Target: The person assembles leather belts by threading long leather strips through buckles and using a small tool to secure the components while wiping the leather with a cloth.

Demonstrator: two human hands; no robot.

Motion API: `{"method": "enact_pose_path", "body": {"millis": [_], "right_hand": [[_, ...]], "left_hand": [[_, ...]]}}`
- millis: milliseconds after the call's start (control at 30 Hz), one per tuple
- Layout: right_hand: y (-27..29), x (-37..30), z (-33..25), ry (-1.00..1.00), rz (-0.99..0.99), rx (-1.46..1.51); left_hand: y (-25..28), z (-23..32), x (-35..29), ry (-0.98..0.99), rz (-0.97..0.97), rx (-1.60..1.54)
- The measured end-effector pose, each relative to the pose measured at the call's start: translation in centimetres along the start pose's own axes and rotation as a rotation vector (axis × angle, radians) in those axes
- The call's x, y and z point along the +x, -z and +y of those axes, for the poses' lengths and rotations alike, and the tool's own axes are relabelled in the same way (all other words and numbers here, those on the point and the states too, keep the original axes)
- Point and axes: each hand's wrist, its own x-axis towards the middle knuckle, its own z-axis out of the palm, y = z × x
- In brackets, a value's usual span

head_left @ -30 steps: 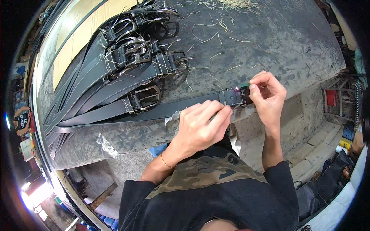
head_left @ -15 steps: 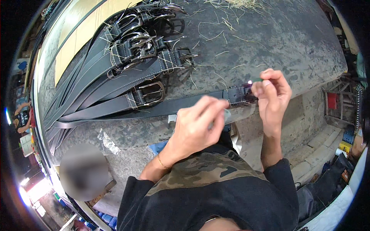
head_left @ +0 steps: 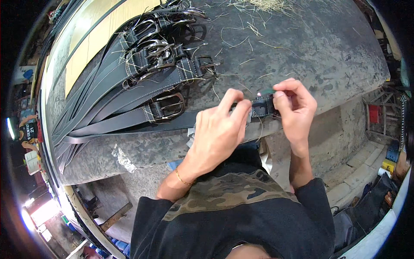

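Observation:
A black leather belt point(head_left: 179, 121) with pale stitching lies along the near edge of the dark worktop, its end under my hands. My right hand point(head_left: 297, 105) pinches a thin green strip point(head_left: 268, 92) between thumb and fingers, just above the belt's end. The strip's left tip glows pinkish white. My left hand point(head_left: 220, 125) is over the belt with its fingers bent together. Something pale grey-green point(head_left: 248, 119) shows beneath those fingers; its kind is hidden. Loose pale threads point(head_left: 261, 127) hang from the belt end.
A heap of black belts with metal buckles point(head_left: 161, 56) covers the worktop's left, one buckle point(head_left: 172, 105) close to the working belt. Cut threads point(head_left: 250, 36) lie scattered farther back. Silvery crumpled foil point(head_left: 124, 159) sits near the front edge. A metal frame point(head_left: 379, 116) stands at right.
My right hand has moved slightly left with the green strip. My left hand's fingers have lifted and bent. The blurred round shape at lower left is gone.

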Motion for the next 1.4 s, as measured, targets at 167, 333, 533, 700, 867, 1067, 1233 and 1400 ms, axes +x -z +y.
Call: {"method": "enact_pose_path", "body": {"millis": [167, 333, 533, 700, 867, 1067, 1233, 1400], "right_hand": [[0.0, 0.0, 0.0, 0.026, -0.048, -0.211], [0.0, 0.0, 0.3, 0.076, -0.080, -0.292], [-0.2, 0.2, 0.0, 0.128, -0.099, -0.384], [-0.2, 0.3, 0.1, 0.146, -0.106, -0.421], [-0.1, 0.3, 0.2, 0.159, -0.115, -0.442], [-0.2, 0.0, 0.7, 0.071, -0.019, -0.250], [0.3, 0.2, 0.5, -0.020, 0.108, -0.057], [1.3, 0.7, 0.9, -0.055, 0.189, 0.276]], "left_hand": [[-0.8, -0.1, -0.9, -0.013, 0.102, -0.074], [-1.1, -0.3, -1.0, -0.022, 0.149, -0.097], [-1.1, -0.4, -1.1, -0.025, 0.161, -0.102], [-1.1, -0.4, -1.0, -0.032, 0.174, -0.107], [-1.1, -0.4, -1.0, -0.020, 0.168, -0.114], [-1.1, -0.3, -0.8, 0.015, 0.235, -0.141], [0.1, 0.0, -0.3, 0.074, 0.168, -0.138], [1.4, -1.3, -1.3, -0.305, -0.091, 0.027]]}}
